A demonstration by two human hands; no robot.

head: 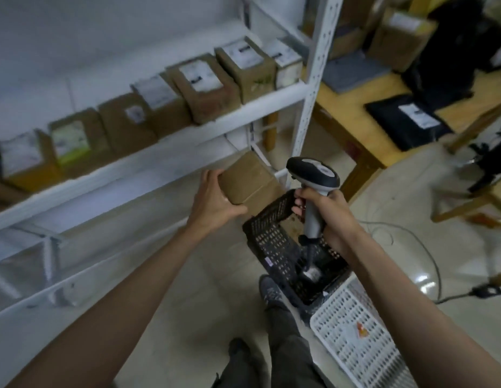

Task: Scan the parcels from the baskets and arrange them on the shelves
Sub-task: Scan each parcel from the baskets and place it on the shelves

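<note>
The white shelf rack [165, 130] is carrying a row of parcels [210, 85] along its front edge. Below, a black basket [274, 242] is sitting beside a white basket [352, 331]. The left hand [213, 203] is gripping a brown parcel [249, 180] near the lower shelf's right corner, fingers wrapping its near side. The right hand [327, 217], fingers clenching, is holding a scanner [313, 177] upright over the black basket.

Labels on boxes [204, 88] along the white shelf [148, 152]: blurred, unreadable. Leftmost box on that shelf: cut by frame edge. Label side of held parcel [250, 182] below the shelf: not visible. Black basket [274, 242] interior right of the shelf: partly hidden behind scanner [313, 191] and right hand [327, 217].
</note>
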